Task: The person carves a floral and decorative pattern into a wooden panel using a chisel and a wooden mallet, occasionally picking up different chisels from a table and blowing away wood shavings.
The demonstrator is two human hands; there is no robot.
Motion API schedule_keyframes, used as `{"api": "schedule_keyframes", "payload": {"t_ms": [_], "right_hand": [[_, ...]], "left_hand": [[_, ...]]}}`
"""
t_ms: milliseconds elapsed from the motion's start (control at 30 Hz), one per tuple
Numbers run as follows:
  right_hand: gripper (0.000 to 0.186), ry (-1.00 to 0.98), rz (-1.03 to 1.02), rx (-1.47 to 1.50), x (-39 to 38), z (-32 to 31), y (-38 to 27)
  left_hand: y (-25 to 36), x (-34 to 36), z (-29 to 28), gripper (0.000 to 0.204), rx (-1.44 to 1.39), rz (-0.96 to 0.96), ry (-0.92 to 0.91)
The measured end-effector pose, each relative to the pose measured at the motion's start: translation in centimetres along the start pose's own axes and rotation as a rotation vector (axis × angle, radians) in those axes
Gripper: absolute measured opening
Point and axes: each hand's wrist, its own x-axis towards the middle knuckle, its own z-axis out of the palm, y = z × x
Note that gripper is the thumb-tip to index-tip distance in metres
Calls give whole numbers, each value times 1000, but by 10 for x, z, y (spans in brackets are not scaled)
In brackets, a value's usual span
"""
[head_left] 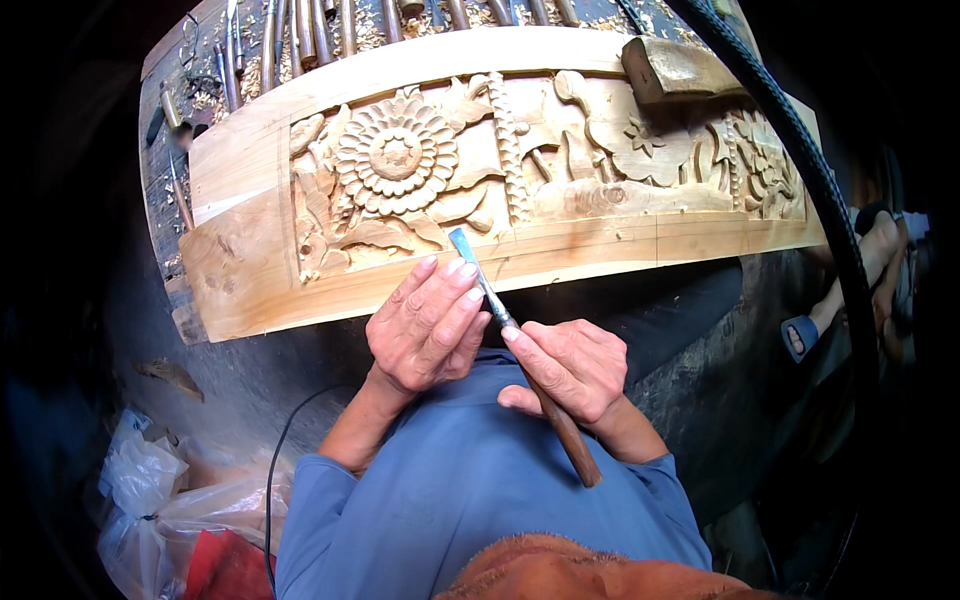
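In my right hand (572, 368) is a wood chisel (572, 435), with a brown wooden handle and a bluish metal blade. Its handle slants down toward my body, and its blade tip points up at the front edge of a carved wooden panel (590, 240). My left hand (428, 325) has its fingers stretched out alongside the blade, the fingertips at or very near the metal; its thumb is hidden. Raised on the panel are a large round flower (395, 155), leaves and a twisted rope-like bar (508, 150).
A wooden block, perhaps a mallet head (680, 70), rests on the panel's far right. Several carving tools (305, 35) and shavings lie along the bench behind. A thick dark cable (800, 130) crosses at right. Plastic bags (150, 480) sit lower left; another person's sandalled foot (800, 335) shows right.
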Motion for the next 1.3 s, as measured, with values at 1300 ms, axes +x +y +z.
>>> {"api": "schedule_keyframes", "payload": {"t_ms": [1300], "right_hand": [[65, 172, 78, 180, -12, 4, -6]], "left_hand": [[17, 7, 14, 26, 24, -14, 6]]}}
